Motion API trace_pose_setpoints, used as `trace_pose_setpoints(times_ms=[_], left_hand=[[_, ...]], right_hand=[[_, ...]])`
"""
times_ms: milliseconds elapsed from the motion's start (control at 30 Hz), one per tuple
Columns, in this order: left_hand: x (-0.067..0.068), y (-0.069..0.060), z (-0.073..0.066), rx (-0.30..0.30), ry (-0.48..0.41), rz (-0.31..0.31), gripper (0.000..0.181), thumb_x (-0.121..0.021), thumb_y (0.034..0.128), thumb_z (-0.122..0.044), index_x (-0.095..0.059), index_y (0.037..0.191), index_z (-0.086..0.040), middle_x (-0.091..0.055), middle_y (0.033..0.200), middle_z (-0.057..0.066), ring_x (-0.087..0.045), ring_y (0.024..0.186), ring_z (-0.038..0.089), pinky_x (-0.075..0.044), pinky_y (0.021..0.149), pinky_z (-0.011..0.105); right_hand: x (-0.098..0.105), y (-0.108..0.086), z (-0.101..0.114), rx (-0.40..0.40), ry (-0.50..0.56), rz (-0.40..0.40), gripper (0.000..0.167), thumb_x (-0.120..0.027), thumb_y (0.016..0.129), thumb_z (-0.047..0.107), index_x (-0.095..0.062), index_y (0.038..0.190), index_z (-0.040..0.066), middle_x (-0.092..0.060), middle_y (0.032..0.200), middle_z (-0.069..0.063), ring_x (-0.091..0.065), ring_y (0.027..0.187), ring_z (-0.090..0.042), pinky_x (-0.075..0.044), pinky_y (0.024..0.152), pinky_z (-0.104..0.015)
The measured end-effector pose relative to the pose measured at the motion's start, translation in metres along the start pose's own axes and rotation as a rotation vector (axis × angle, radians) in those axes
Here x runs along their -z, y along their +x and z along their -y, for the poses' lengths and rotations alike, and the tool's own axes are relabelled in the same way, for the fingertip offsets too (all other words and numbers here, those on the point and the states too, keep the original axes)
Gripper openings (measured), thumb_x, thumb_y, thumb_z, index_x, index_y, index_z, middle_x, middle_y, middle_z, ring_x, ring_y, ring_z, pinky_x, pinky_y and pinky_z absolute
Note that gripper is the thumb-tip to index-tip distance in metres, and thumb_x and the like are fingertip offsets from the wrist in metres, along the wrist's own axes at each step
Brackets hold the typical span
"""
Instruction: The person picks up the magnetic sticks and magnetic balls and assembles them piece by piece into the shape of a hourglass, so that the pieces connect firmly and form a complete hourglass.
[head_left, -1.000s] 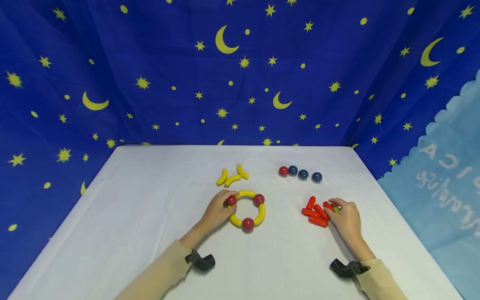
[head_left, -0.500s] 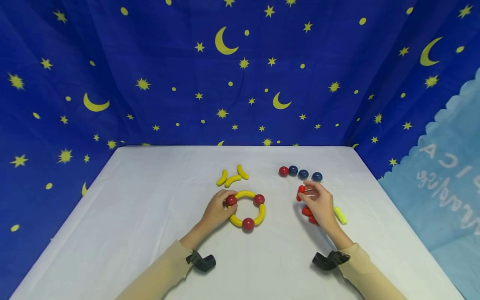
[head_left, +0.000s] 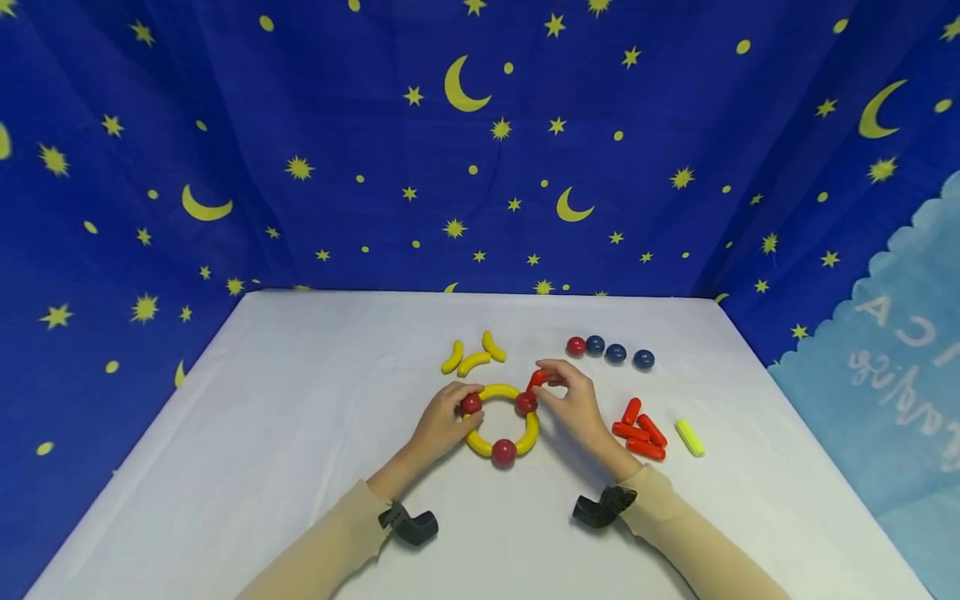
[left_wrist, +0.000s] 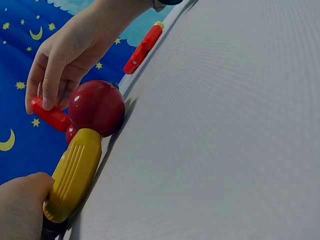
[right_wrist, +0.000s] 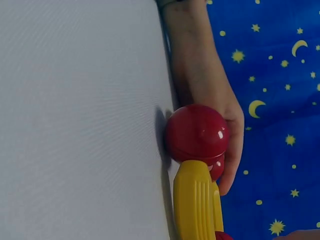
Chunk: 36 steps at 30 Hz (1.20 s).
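A ring of curved yellow rods (head_left: 498, 391) and three red balls (head_left: 504, 452) lies flat at the middle of the table. My left hand (head_left: 444, 423) grips the ring's left ball (head_left: 471, 403) between thumb and fingers. Over the ring's right ball (head_left: 527, 403), my right hand (head_left: 576, 406) pinches a short red rod (head_left: 536, 382), tilted, its lower end at the top of that ball. The left wrist view also has the red rod (left_wrist: 51, 114) in the right fingers, close to a red ball; whether they touch is unclear.
Three curved yellow rods (head_left: 474, 362) lie behind the ring. One red ball (head_left: 576, 346) and three blue balls (head_left: 616, 354) stand at the back right. Several red rods (head_left: 646, 450) and a straight yellow-green rod (head_left: 690, 437) lie to the right of my right hand.
My right hand has taken a red rod from the pile and carried it left to the ring's right ball, uncovering the yellow-green rod. My left hand stays on its ball. The head view has shifted slightly.
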<state>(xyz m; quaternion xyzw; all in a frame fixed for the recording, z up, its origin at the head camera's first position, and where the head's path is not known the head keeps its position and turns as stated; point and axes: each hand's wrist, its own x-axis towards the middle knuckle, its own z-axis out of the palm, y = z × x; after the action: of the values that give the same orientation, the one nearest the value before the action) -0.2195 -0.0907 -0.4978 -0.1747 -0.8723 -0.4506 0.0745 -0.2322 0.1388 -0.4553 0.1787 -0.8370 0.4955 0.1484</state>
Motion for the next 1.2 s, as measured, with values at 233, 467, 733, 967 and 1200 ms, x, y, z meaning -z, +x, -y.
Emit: trace_pose_setpoints(times_ms=[233,467,733,967,1200], left_hand=[[0.001,0.001,-0.004,-0.020,0.004,0.004,0.039,-0.069,0.0831,-0.009,-0.063,0.121,-0.007,-0.063,0.109,0.010,-0.059,0.099,0.020,-0.051,0.088,0.035],[-0.003,0.001,-0.006,-0.002,-0.015,0.021,0.039,-0.068,0.0842,-0.012,-0.062,0.123,-0.008,-0.063,0.112,0.010,-0.059,0.102,0.021,-0.050,0.091,0.036],[-0.003,0.000,-0.006,0.014,-0.007,-0.022,0.035,-0.068,0.0840,-0.013,-0.064,0.118,-0.008,-0.064,0.112,0.009,-0.059,0.103,0.021,-0.049,0.091,0.039],[0.000,-0.001,-0.003,0.020,-0.009,-0.040,0.034,-0.069,0.0834,-0.012,-0.065,0.117,-0.008,-0.063,0.112,0.009,-0.059,0.100,0.019,-0.050,0.087,0.035],[-0.001,0.000,-0.002,0.018,-0.032,-0.075,0.036,-0.069,0.0814,-0.009,-0.064,0.117,-0.008,-0.061,0.115,0.009,-0.058,0.107,0.024,-0.051,0.091,0.039]], right_hand=[[0.001,-0.002,0.003,0.039,-0.058,0.101,0.033,-0.071,0.081,0.003,-0.064,0.113,0.001,-0.068,0.098,-0.013,-0.064,0.089,-0.025,-0.054,0.085,-0.039],[0.011,-0.012,-0.006,-0.012,-0.017,0.071,0.032,-0.067,0.086,0.005,-0.060,0.116,-0.003,-0.067,0.106,-0.017,-0.064,0.094,-0.029,-0.053,0.085,-0.041],[0.072,-0.046,-0.027,-0.009,-0.194,-0.264,0.018,-0.064,0.082,-0.006,-0.068,0.099,-0.003,-0.067,0.092,-0.016,-0.058,0.081,-0.011,-0.044,0.069,-0.011],[0.118,-0.077,-0.051,-0.178,-0.412,-0.384,0.025,-0.062,0.077,-0.009,-0.067,0.101,-0.006,-0.066,0.096,-0.022,-0.055,0.087,-0.025,-0.040,0.074,-0.018],[0.139,-0.087,-0.059,-0.329,-0.518,-0.276,0.034,-0.062,0.074,-0.007,-0.063,0.108,-0.012,-0.065,0.100,-0.032,-0.062,0.087,-0.041,-0.049,0.075,-0.043]])
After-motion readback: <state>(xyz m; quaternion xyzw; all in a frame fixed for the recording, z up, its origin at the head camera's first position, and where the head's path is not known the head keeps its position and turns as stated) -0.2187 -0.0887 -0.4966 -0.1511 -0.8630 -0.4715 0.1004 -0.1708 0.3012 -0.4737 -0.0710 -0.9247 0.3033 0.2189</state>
